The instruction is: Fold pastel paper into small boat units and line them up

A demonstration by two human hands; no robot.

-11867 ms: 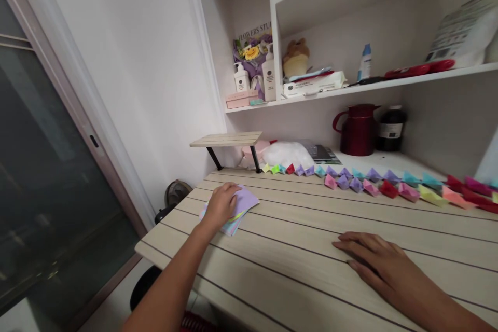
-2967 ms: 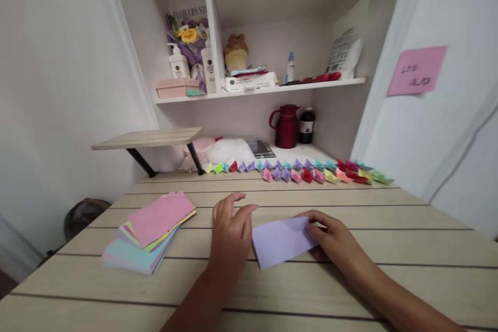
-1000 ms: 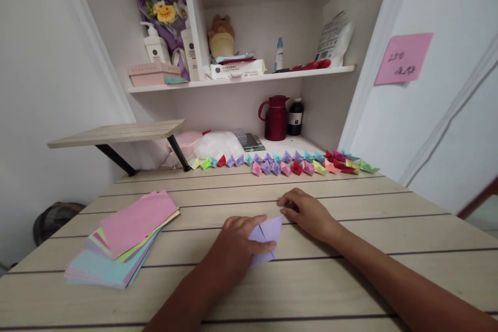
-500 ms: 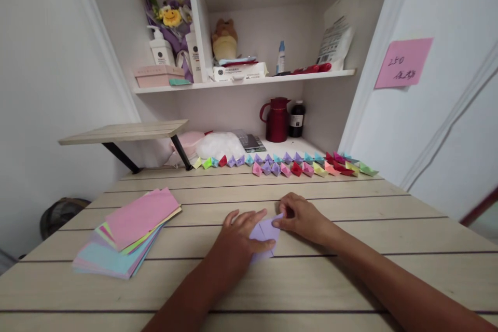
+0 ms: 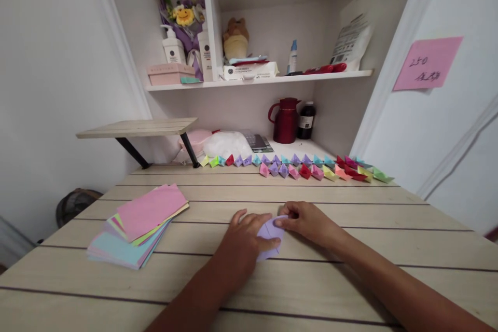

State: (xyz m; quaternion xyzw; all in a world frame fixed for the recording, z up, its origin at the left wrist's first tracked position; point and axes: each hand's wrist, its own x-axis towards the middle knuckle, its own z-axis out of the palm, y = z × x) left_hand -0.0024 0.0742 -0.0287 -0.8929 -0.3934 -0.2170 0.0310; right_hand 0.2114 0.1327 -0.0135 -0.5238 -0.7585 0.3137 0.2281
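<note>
A folded lilac paper (image 5: 270, 235) lies on the wooden table (image 5: 350, 270) in front of me. My left hand (image 5: 243, 241) lies over its left part, thumb pressing the paper down. My right hand (image 5: 307, 222) pinches the paper's upper right corner with curled fingers. A stack of coloured paper sheets (image 5: 138, 224), pink on top, sits to the left. A row of small folded paper boats (image 5: 295, 166) in many colours runs along the table's back edge.
A small raised wooden shelf (image 5: 138, 127) stands at back left. A dark red jug (image 5: 285, 120) and a dark bottle (image 5: 307, 120) stand behind the boats. The white shelf (image 5: 264, 79) above holds lotion bottles, a box and a plush toy. A pink note (image 5: 427, 63) hangs on the right wall.
Since half a second ago my right hand has folded the lilac paper's upper corner further in, and my left hand stays pressing it. Earlier the paper lay as a flat rectangle.
</note>
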